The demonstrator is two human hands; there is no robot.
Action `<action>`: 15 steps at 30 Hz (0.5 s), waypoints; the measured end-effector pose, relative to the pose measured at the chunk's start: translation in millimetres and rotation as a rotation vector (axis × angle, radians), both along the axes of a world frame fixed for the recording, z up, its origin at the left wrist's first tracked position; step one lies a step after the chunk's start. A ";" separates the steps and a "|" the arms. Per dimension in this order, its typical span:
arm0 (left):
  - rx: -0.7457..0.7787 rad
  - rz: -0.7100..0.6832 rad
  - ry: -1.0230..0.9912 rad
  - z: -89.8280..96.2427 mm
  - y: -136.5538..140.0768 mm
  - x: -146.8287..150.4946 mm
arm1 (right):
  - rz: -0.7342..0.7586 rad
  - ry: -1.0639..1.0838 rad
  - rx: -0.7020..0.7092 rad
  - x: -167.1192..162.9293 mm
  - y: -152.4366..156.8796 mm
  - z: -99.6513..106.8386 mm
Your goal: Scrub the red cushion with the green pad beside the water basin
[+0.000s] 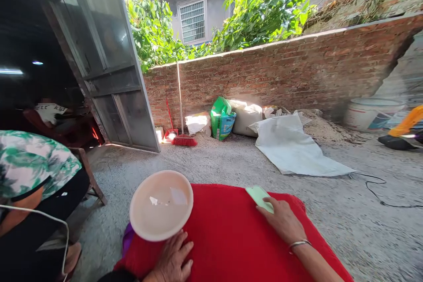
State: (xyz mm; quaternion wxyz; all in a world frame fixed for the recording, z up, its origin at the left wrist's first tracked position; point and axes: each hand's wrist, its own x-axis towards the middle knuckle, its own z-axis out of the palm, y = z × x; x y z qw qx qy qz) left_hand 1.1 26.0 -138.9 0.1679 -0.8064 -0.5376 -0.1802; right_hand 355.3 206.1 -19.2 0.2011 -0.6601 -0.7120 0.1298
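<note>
My right hand (284,220), with a bracelet at the wrist, is closed around a flat, pale green oblong thing (259,197) at the far right part of the red cloth (224,233). Its exact kind cannot be made out. On the near left part of the same cloth lies my left hand (175,257), fingers spread and holding nothing. Just beyond its fingertips stands a round, cream-coloured basin (148,220) holding clear water with bright reflections. A bit of purple material (127,240) shows below the basin's left side.
A person in a patterned shirt (36,163) sits close on the left, by a wooden chair (89,176). Behind are a metal door (119,79), a red broom (185,141), a green sack (221,119), a white sheet (294,145) and a bucket (366,114) along the brick wall (297,66).
</note>
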 end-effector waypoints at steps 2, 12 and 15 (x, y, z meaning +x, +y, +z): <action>-0.023 0.009 -0.009 0.6 -0.3 -0.6 | 0.098 -0.003 -0.020 -51.8 -10.9 2.7; -0.239 0.103 -0.106 17.1 -8.4 6.6 | 0.259 -0.107 -0.126 -105.6 -29.9 -1.4; -0.240 0.092 -0.110 19.3 -8.3 7.4 | 0.143 -0.144 -0.142 -55.6 -23.1 5.7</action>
